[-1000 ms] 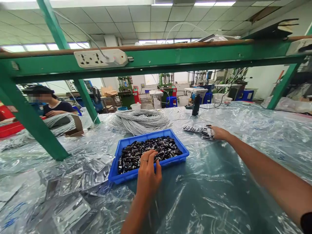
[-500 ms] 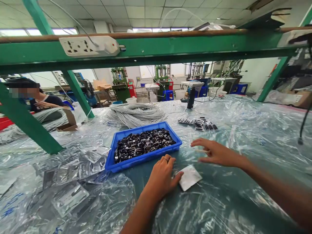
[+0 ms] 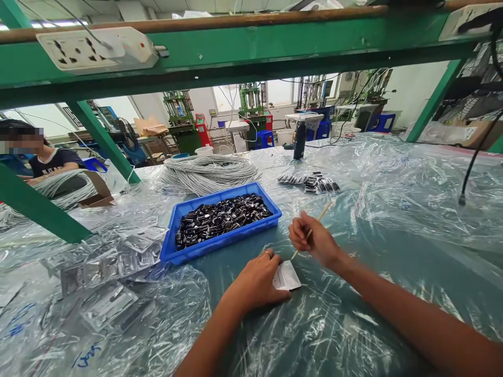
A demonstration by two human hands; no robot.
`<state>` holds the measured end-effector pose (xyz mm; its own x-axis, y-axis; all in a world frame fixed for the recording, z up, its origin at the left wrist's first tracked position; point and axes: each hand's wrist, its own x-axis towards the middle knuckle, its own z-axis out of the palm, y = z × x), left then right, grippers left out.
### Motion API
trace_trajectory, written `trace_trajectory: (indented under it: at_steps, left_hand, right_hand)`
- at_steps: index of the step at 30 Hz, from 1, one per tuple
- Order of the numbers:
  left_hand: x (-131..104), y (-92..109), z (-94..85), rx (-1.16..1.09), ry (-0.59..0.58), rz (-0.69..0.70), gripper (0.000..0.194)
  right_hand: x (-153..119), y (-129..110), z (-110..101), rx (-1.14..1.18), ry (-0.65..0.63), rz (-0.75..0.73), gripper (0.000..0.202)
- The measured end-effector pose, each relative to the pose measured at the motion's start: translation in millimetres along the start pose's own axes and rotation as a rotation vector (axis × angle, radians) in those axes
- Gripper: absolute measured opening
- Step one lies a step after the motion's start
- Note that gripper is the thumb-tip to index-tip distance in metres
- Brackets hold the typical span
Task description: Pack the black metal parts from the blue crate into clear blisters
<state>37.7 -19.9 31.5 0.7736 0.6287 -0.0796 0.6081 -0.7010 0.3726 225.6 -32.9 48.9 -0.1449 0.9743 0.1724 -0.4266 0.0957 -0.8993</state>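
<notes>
A small white packet (image 3: 286, 276) lies on the plastic-covered table. My left hand (image 3: 260, 280) rests over its left side, thumb along the near edge and fingers curved round it. Above and to the right, my right hand (image 3: 312, 238) is closed round a thin wooden stick (image 3: 325, 209); the stick's lower end points down at the packet's far edge. Whether it touches the packet is unclear. Just beyond my left hand sits a blue tray (image 3: 220, 248) full of small black and metallic parts (image 3: 223, 217).
Behind the tray is a coil of grey cable (image 3: 208, 173). Small black parts (image 3: 310, 181) lie in rows near a dark upright tool (image 3: 299, 140). Clear plastic pouches (image 3: 113, 262) cover the left. A green beam (image 3: 267, 44) crosses above; a person (image 3: 51, 159) sits far left.
My right hand has closed round the stick and moved left and nearer the packet. My left hand now covers more of the packet's left side. The view has tilted down slightly.
</notes>
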Motion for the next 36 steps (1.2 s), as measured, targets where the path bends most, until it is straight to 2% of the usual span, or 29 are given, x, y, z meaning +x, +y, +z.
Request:
trace_trajectory:
  at_steps: [6,14,21,27,30,32,36]
  left_hand:
    - [13.1,10.3,16.8,-0.06,0.106,-0.049,0.057]
    - [14.2,9.8,16.6,-0.129,0.104,-0.072,0.059]
    - [16.3,9.6,19.7,-0.151,0.137,-0.088,0.061]
    - [16.5,9.6,20.5,-0.143,0.142,-0.073,0.056]
    - [15.4,10.2,21.7,-0.122,0.149,-0.067,0.054]
    - [15.0,11.4,23.7,-0.093,0.161,-0.078,0.052]
    - [16.6,14.5,28.7,-0.06,0.184,-0.096,0.05]
  right_hand:
    - [3.8,21.5,6.0,0.004,0.091,-0.019,0.057]
    - [7.0,39.2,13.9,0.065,0.265,-0.13,0.059]
    - [4.6,32.4,13.5,0.002,0.268,-0.099,0.056]
    - [5.2,43.8,14.0,-0.027,0.281,-0.114,0.055]
    - [4.1,42.9,16.3,-0.024,0.262,-0.059,0.054]
    - [-0.5,36.2,17.7,-0.026,0.216,0.055,0.052]
    - [-12.3,18.2,16.1,-0.107,0.041,0.299,0.047]
